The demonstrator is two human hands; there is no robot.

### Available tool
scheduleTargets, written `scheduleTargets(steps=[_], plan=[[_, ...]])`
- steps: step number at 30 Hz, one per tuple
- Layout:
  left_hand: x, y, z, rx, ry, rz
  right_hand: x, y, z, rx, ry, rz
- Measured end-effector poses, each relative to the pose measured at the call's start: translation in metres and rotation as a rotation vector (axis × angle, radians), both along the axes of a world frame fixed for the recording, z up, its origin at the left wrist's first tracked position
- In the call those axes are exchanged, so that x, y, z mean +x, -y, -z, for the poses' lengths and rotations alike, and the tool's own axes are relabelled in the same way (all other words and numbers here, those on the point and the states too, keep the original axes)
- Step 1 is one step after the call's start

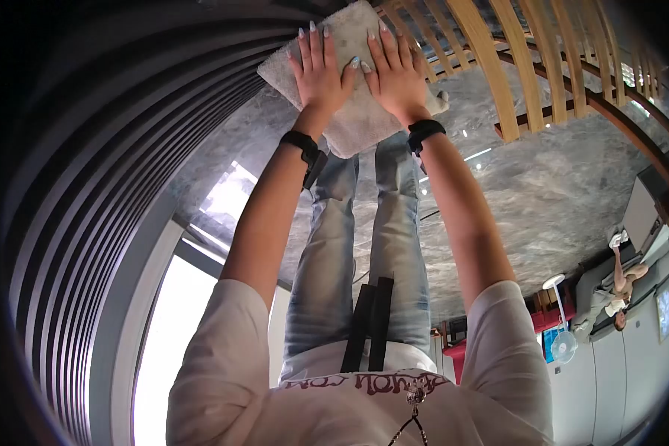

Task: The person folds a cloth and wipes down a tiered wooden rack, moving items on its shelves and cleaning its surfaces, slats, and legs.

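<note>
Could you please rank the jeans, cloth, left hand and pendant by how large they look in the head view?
Largest to smallest:
1. Jeans
2. Cloth, partly covered
3. Left hand
4. Pendant

The person wears a white short-sleeved T-shirt with dark-red lettering, faded blue jeans and a dark cord necklace with an ornate silvery pendant. Flat black straps show at the waist. Black wristbands carry dark attachments; left hand and right hand have long, pale nails.
</note>
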State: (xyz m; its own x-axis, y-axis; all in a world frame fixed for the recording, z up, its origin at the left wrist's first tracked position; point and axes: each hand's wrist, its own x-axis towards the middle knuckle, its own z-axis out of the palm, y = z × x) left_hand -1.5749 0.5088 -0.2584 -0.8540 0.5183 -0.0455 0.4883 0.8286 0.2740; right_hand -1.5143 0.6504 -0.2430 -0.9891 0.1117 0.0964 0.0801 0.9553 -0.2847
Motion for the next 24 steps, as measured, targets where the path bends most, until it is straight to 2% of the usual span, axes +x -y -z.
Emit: scheduleTargets(steps=[2,5,7,8,9,10,11,12,13,14,15,17,18,21,23,24], plan=[[0.002,0.0,-0.001,0.006,-0.007,-0.003,0.001,-0.002,0.004,0.0,0.014,-0.001],[0.003,-0.001,-0.004,0.006,0.012,-0.016,-0.001,0.001,-0.011,-0.055,-0.097,0.032],[0.001,-0.001,-0.006,0.0,0.03,-0.023,0.005,0.01,-0.051,-0.774,-0.303,0.075],[0.001,-0.002,-0.006,0.02,0.024,-0.025,0.012,0.019,-0.116,-1.236,-0.046,0.29],[0.002,-0.001,-0.006,0.039,0.02,-0.026,0.029,0.02,-0.156,-1.427,-0.031,0.196],[0.001,-0.001,-0.008,0.035,0.026,-0.028,0.042,0.024,-0.195,-2.031,0.008,0.118],[0.001,-0.002,-0.012,0.062,0.027,-0.039,0.058,0.063,-0.179,-2.07,-0.681,-0.507],[0.001,-0.004,-0.013,0.091,0.025,-0.051,0.037,0.046,-0.27,-2.2,-0.868,-0.016],[0.002,-0.004,-0.012,0.093,0.029,-0.053,0.031,0.019,-0.28,-2.237,-0.676,-0.487],[0.001,-0.003,-0.011,0.094,0.021,-0.052,0.023,0.013,-0.295,-2.354,-0.633,-0.522],[0.001,-0.003,-0.011,0.095,0.013,-0.051,0.025,0.015,-0.308,-2.353,-0.629,-0.522],[0.002,-0.007,-0.022,0.04,0.031,-0.073,0.033,0.023,-0.331,-2.372,-0.901,-0.239],[0.002,-0.009,-0.026,-0.016,0.045,-0.093,0.031,0.026,-0.335,-2.369,-0.901,-0.239],[0.002,-0.013,-0.036,0.024,-0.021,-0.081,0.026,0.024,-0.339,-2.343,-0.985,-0.176],[0.002,-0.006,-0.017,0.069,-0.006,-0.069,0.028,0.004,-0.334,-2.548,-0.479,-0.434],[0.0,-0.005,-0.015,0.113,0.013,-0.057,0.029,0.003,-0.334,-2.547,-0.477,-0.439]])
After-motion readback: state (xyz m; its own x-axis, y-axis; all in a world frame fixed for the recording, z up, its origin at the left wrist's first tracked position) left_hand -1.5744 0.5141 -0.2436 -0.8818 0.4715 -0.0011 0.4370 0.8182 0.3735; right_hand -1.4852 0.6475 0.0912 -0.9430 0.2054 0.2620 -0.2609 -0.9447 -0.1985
